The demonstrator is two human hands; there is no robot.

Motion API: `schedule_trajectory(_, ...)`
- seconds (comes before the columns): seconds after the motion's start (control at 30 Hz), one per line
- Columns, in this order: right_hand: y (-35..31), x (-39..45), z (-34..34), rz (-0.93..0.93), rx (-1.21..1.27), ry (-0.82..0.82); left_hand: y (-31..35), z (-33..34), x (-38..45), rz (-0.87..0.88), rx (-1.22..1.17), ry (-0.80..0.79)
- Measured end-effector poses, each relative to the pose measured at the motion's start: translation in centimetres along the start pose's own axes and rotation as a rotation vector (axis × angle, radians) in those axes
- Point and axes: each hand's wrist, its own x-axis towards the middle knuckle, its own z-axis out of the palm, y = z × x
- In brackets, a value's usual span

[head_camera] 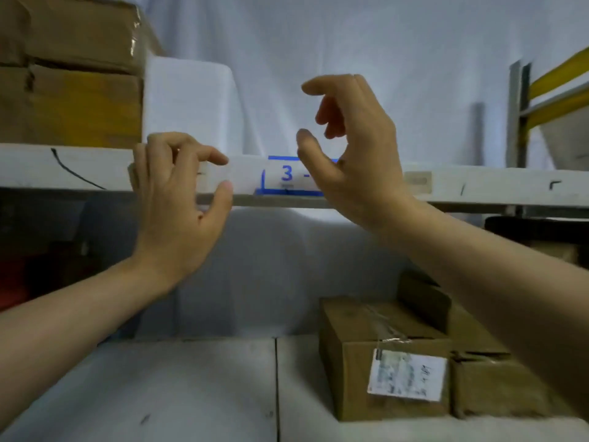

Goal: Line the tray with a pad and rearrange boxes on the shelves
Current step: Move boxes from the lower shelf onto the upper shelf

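My left hand (178, 199) is raised in front of the white upper shelf beam (63, 167), its fingers loosely curled and thumb apart, with nothing visibly held. My right hand (353, 154) hovers just right of it, partly covering a blue-edged label reading "3" (287, 175); its fingers are also loosely curled and it holds nothing. A white foam pad (188, 100) stands on the upper shelf beside stacked cardboard boxes (70, 74). On the lower shelf a cardboard box with a white label (382, 355) sits under my right forearm, with another box (497, 384) touching its right side.
The lower shelf floor (191, 393) is white, with a seam running front to back. A white sheet (350, 43) hangs behind both shelves. A grey upright and yellow beams of a neighbouring rack (554, 90) stand at the far right. Dark items (47, 250) fill the lower left.
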Motion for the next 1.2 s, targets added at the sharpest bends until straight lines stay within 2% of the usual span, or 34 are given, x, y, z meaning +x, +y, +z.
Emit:
schedule_trajectory(0.1, 2.2, -4.5, -3.6, 0.001, -0.065, 0.065, 2.2, 1.4, -5.0, 0.016, -0.096, -0.148)
schedule_trajectory(0.2, 4.7, -9.7, -6.4, 0.166, -0.139, -0.047, 3.5, 4.1, -10.5, -0.146, -0.210, -0.416)
schedule_trajectory(0.3, 7.3, -15.1, -7.8, 0.469, -0.220, -0.221, 5.0, 7.0, -14.8, -0.466, -0.325, -0.678)
schedule_trajectory(0.43, 10.6, -21.6, -8.2, 1.013, -0.274, -0.465, 6.6, 10.0, -17.7, -0.930, -0.467, -0.952)
schedule_trajectory(0.5, 11.5, -23.8, -8.0, 1.221, -0.243, -0.525, 7.6, 10.7, -18.2, -1.101, -0.570, -1.066)
schedule_trajectory(0.57, 12.1, -25.2, -7.5, 1.349, -0.213, -0.522, 8.4, 11.2, -18.5, -1.230, -0.634, -1.151)
schedule_trajectory(0.67, 12.9, -26.2, -6.6, 1.412, -0.199, -0.472, 9.3, 12.1, -18.7, -1.369, -0.686, -1.194)
schedule_trajectory(0.83, 13.9, -26.7, -5.7, 1.486, -0.198, -0.407, 9.2, 13.7, -19.3, -1.476, -0.776, -1.192)
schedule_trajectory(0.97, 13.5, -26.4, -5.2, 1.615, -0.026, -0.391, 8.8, 14.6, -19.7, -1.545, -0.812, -1.113)
schedule_trajectory(1.2, 12.2, -27.0, -4.1, 1.762, 0.135, -0.363, 8.3, 14.3, -19.4, -1.740, -0.893, -1.029)
